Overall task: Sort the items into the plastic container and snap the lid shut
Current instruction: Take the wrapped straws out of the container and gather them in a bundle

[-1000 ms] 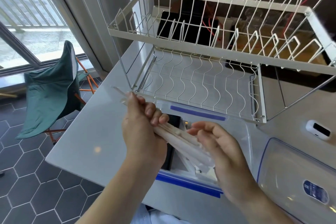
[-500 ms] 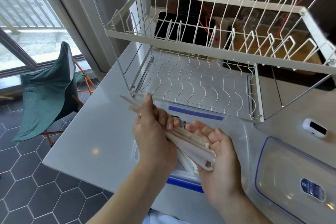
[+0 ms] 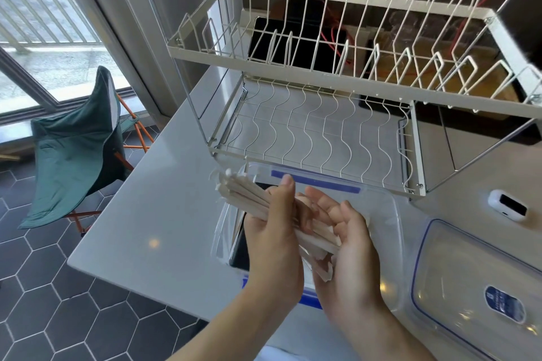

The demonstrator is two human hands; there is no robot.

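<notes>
Our left hand [image 3: 272,231] grips a bundle of pale paper-wrapped sticks [image 3: 252,199]; our right hand [image 3: 349,246], fingers loose, cradles its near end. The bundle hangs directly over the clear plastic container [image 3: 384,214], its long axis slanting far-left to near-right across the box. The clear blue-edged lid [image 3: 469,281] lies to the right, nearer our right hand.

Hidden from me: middle of the wrapped chopsticks [image 3: 249,195] under my left hand [image 3: 274,239]; container [image 3: 381,208] floor beneath the grip; lid [image 3: 469,287], right of it, cropped by the frame.
</notes>
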